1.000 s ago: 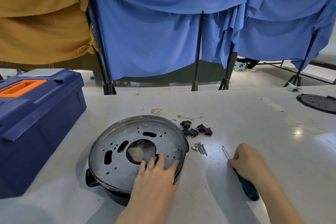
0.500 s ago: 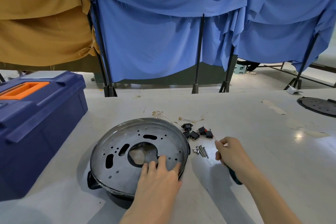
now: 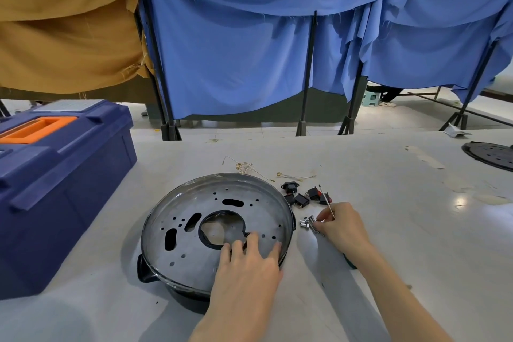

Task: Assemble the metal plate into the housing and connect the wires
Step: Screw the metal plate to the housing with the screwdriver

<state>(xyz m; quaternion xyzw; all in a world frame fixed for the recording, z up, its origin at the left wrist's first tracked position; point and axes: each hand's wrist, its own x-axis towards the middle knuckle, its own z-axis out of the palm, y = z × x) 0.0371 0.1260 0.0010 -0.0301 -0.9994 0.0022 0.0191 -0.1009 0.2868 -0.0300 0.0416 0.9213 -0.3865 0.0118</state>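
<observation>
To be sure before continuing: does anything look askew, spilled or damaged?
Nothing serious. The metal plate sits evenly in the housing; screws, switches and wires lie loose beside it. Only the table has scuffed patches at right.

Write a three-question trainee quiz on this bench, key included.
1. True or false: the left hand rests flat on the round perforated grey metal plate lying in the black housing.
2. The fingertips of the right hand are at: A) small silver screws B) thin loose wires C) dark blue toolbox.
3. Fill in: the green-handled screwdriver is held by the ___ hand.
Key: 1 true; 2 A; 3 right.
</observation>
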